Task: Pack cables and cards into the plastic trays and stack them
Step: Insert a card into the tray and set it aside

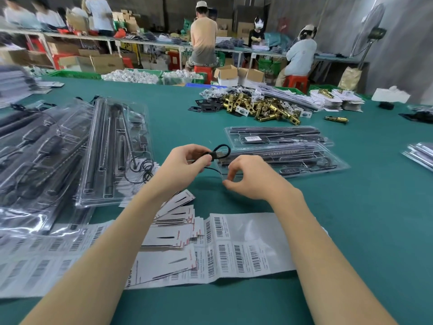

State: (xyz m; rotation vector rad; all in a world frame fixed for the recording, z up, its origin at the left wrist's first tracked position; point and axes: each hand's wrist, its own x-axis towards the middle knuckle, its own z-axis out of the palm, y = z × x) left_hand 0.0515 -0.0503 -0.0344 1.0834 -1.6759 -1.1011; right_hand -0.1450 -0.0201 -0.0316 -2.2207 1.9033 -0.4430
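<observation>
Both hands are raised just above the green surface point(351, 207), close together but not touching. The left hand point(185, 164) pinches a looped black cable point(219, 153) between thumb and fingers, its loop standing up just past the fingertips and a thin strand trailing down toward the right hand. The right hand point(248, 177) has its fingers curled, thumb and forefinger meeting low beside that strand; whether they actually pinch it cannot be told.

Just beyond the right hand lie two clear plastic trays point(281, 151) already holding black parts, the nearer one partly hidden behind the fingers. Left of the left hand, more filled trays point(114, 148) lie overlapping in a loose heap. Beneath both forearms, nearer the person, printed cards point(173, 231) are fanned out over sheets of barcode labels point(239, 245). Well beyond the hands sits a pile of brass latch parts point(262, 107).
</observation>
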